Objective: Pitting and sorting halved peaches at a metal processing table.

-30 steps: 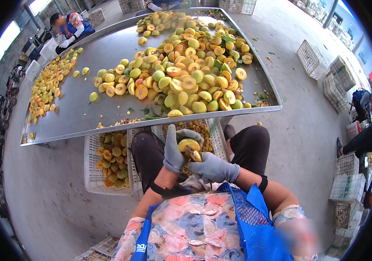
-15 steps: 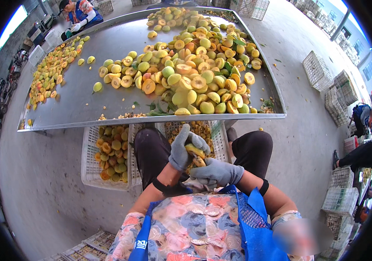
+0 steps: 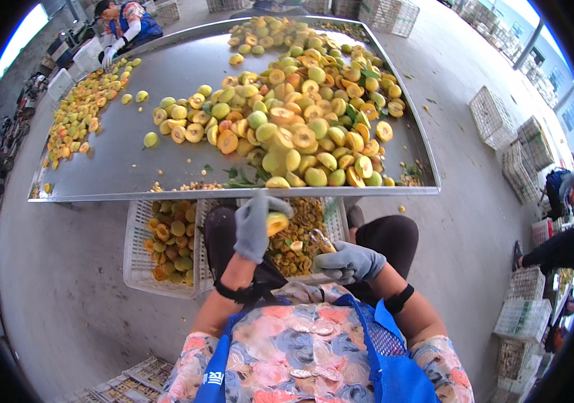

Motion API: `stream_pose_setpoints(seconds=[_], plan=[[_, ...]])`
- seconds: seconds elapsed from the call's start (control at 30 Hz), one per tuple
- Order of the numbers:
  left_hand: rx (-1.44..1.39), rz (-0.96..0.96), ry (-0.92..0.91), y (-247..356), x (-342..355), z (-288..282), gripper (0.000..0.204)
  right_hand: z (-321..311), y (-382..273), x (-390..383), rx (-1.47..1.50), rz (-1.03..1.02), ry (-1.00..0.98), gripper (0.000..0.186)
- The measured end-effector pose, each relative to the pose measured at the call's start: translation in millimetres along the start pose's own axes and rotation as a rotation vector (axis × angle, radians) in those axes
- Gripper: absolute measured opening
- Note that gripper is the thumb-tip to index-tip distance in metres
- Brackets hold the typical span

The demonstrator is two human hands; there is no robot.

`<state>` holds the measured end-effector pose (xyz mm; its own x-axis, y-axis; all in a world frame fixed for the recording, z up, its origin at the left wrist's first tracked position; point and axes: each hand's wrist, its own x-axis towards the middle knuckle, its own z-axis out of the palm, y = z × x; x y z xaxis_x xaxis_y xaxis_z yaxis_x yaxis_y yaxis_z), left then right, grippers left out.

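Observation:
My left hand (image 3: 252, 228), in a grey glove, holds a halved yellow stone fruit (image 3: 277, 223) by its outer side, under the table's near edge. A hand-width to the right, my gloved right hand (image 3: 352, 262) grips a pitting tool (image 3: 323, 240) with a pale handle and a shiny metal loop at its tip. Tool and fruit are apart. Beneath both hands, between my knees, stands a white crate (image 3: 335, 225) full of small yellow-brown pieces and a few larger bits of fruit.
A metal table (image 3: 186, 67) with a raised rim bears a heap of halved fruit (image 3: 300, 121) and loose pits (image 3: 196, 186). Another white crate (image 3: 136, 269) of fruit halves stands left of my knee. A co-worker (image 3: 129, 27) reaches over the far left corner. Stacked crates (image 3: 523, 316) line the right.
My hands were together with the tool at the fruit; now they have parted. The left moved up and left with the fruit, the right slightly right with the tool. The co-worker's hand moved onto the fruit.

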<state>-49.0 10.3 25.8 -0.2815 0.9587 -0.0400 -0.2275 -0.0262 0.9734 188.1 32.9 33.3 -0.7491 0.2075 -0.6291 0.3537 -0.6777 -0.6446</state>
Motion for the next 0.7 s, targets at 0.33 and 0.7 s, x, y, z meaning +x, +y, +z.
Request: stream_pose_setpoints(seconds=[0.33,0.7], plan=[[0.825,0.421,0.807,63.0,15.0,-212.8,0.031,-40.6,34.4,55.6,-0.155,0.065,0.354,0.03],[0.933,-0.003,0.636,-32.6,280.5,-288.8,0.063,-50.8,16.0,80.4,-0.088,0.199,0.383,0.034]])
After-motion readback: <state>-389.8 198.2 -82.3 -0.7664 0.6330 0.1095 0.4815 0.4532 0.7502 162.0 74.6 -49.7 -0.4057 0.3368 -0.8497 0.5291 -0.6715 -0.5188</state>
